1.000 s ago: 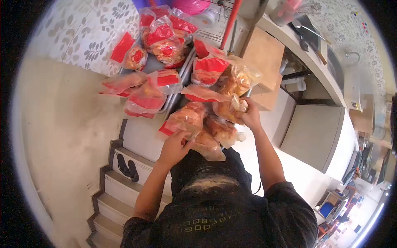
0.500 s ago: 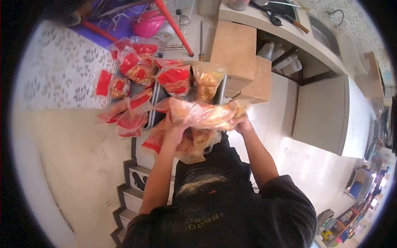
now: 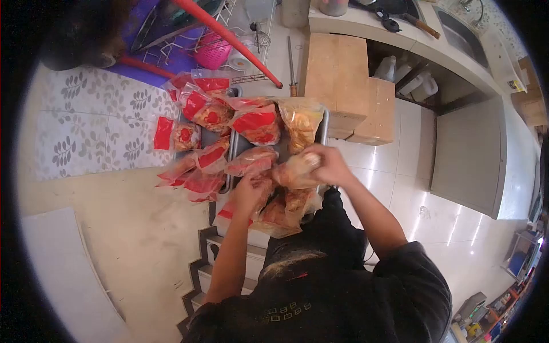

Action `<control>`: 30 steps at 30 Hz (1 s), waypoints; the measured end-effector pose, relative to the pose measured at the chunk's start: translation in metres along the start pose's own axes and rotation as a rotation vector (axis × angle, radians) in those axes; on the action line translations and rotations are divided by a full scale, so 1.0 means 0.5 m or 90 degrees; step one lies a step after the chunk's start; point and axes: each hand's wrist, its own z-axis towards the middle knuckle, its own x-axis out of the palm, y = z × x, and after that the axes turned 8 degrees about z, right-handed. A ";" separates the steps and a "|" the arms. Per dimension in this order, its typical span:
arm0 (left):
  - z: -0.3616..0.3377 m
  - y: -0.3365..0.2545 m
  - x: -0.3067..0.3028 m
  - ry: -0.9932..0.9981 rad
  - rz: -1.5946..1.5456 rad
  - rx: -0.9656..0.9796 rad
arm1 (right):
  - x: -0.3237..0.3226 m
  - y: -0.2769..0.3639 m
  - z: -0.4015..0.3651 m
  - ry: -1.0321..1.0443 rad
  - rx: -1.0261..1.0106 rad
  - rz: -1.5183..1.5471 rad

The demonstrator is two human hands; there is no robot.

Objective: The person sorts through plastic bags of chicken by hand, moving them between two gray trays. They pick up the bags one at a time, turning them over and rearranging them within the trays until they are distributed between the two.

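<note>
A clear plastic bag of orange-brown food (image 3: pixel 294 172) lies between my hands, low over the metal tray (image 3: pixel 326 130). My right hand (image 3: pixel 331 166) is closed round the bag's right end, a little blurred by motion. At its left end my left hand (image 3: pixel 250 193) has its fingers curled on the plastic. Around them in the tray are a red-labelled bag (image 3: pixel 255 123), a golden-brown bag (image 3: pixel 301 127) and, nearest my body, another bag (image 3: pixel 283 214). Several more red-labelled bags, one of them upright (image 3: pixel 209 111), stand to the left. What exactly the bags contain is hard to make out.
Cardboard boxes (image 3: pixel 336 74) stand right of the tray, beside a counter (image 3: pixel 394 37) with a sink (image 3: pixel 460 35). A red-legged rack (image 3: pixel 229 40) holds a pink basket (image 3: pixel 213 52) at the back. Steps (image 3: pixel 220 263) descend at lower left.
The bag has come down from above the tray to among the other bags. My right hand has shifted its hold on the bag's end, and my left hand has lowered. The view has shifted slightly.
</note>
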 end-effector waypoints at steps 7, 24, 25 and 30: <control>0.138 0.171 0.155 -0.080 -0.002 0.058 | 0.148 -0.039 0.078 0.199 -0.006 -0.434; 0.092 -0.183 0.013 -0.236 0.257 0.477 | 0.071 -0.009 0.188 -0.011 -0.177 -0.527; 0.108 -0.161 0.031 -0.193 0.279 0.443 | 0.059 0.019 0.225 -0.135 -0.237 -0.582; 0.109 -0.146 0.058 -0.053 0.292 0.312 | 0.057 -0.085 0.398 -0.261 -0.093 -0.654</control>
